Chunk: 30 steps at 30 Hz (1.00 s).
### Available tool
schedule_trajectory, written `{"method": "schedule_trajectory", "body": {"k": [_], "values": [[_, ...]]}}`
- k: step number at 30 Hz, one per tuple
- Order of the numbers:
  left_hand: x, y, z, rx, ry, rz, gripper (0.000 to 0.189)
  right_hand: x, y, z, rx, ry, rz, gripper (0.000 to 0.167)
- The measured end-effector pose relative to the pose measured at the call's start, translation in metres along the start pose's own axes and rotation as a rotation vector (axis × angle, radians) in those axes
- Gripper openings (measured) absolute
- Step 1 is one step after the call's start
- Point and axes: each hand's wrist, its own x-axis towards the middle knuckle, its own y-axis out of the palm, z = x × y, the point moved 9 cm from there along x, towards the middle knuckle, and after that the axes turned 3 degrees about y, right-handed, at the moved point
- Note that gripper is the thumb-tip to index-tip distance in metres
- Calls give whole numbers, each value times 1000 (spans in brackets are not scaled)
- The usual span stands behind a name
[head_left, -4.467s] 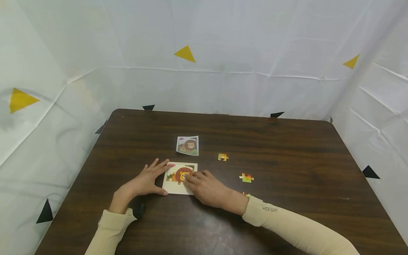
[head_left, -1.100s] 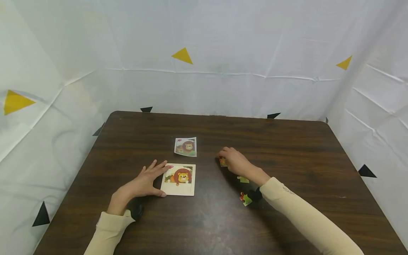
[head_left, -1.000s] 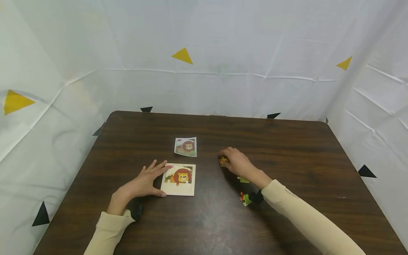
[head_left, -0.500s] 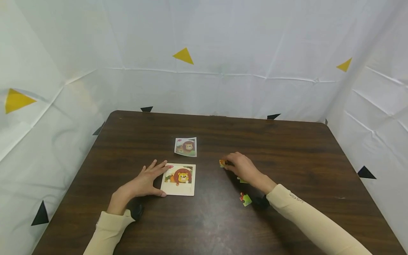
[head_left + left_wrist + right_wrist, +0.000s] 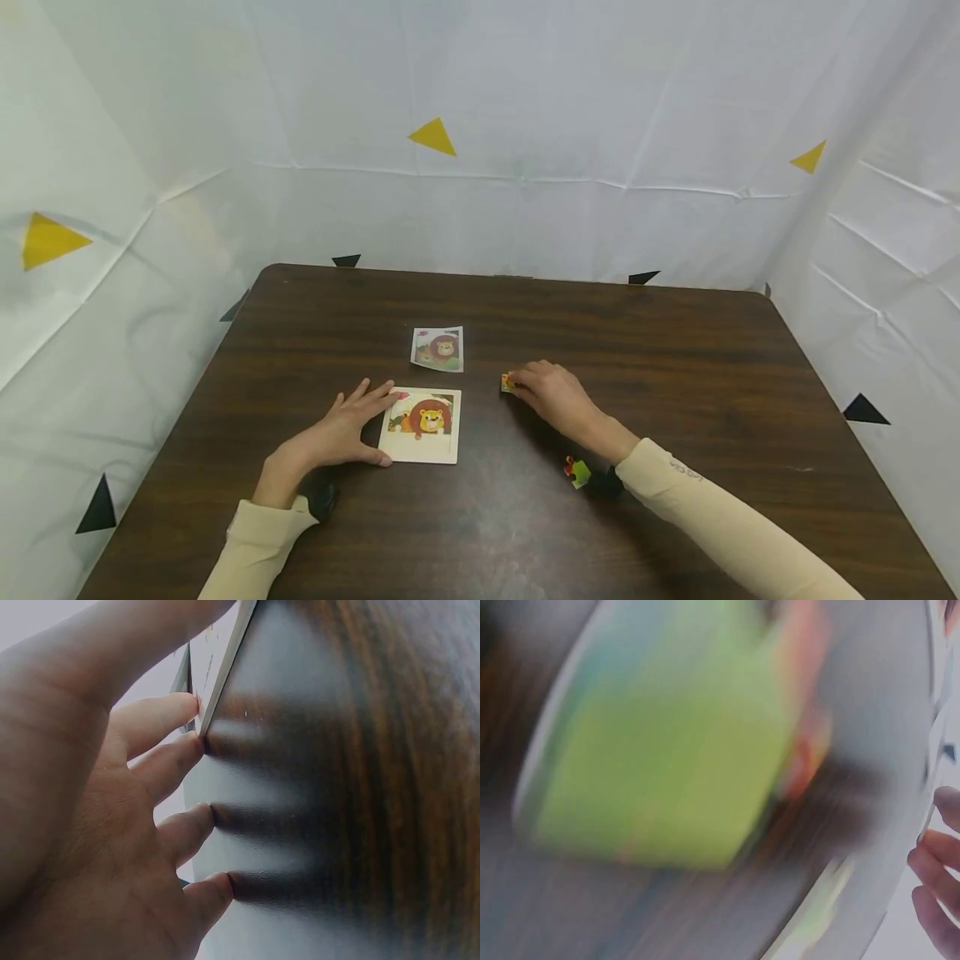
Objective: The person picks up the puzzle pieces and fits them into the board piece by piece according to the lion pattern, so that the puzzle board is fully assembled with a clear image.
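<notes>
A pale square puzzle board (image 5: 420, 450) lies on the table, its upper part filled with a lion picture. My left hand (image 5: 333, 433) rests at its left side, fingers spread, thumb and index finger touching the edge; the left wrist view shows these fingertips against the board's edge (image 5: 225, 675). Right of the board, my right hand (image 5: 558, 400) pinches a small puzzle piece (image 5: 506, 383) between thumb and fingers, mostly covered by them. A green and red puzzle piece (image 5: 577, 472) lies below that wrist, large and blurred in the right wrist view. Another piece (image 5: 810, 922) shows there, hidden in the head view.
A printed lion picture card (image 5: 437, 350) with a curled corner lies beyond the board. The dark wooden table (image 5: 675, 350) is surrounded by white sheeting (image 5: 525, 100) with yellow and black triangles.
My right hand went from the board to the puzzle pieces at the right, took hold of the farthest one, and has now shifted slightly left with it. My left hand stays at the board.
</notes>
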Motion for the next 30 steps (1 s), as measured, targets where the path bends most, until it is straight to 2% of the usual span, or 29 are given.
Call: {"method": "schedule_trajectory", "body": {"k": [8, 16, 24, 30], "values": [[0, 0, 0, 8, 14, -2, 101, 17, 8, 69, -18, -112, 4, 14], [-1, -1, -3, 18, 48, -5, 99, 27, 33, 127, -109, -204, 109, 12], [-2, 1, -2, 7, 56, -5, 99, 33, 60, 153, -226, -316, 125, 6], [-3, -1, -3, 6, 65, -11, 98, 37, 73, 159, -321, -328, 129, 5]]}}
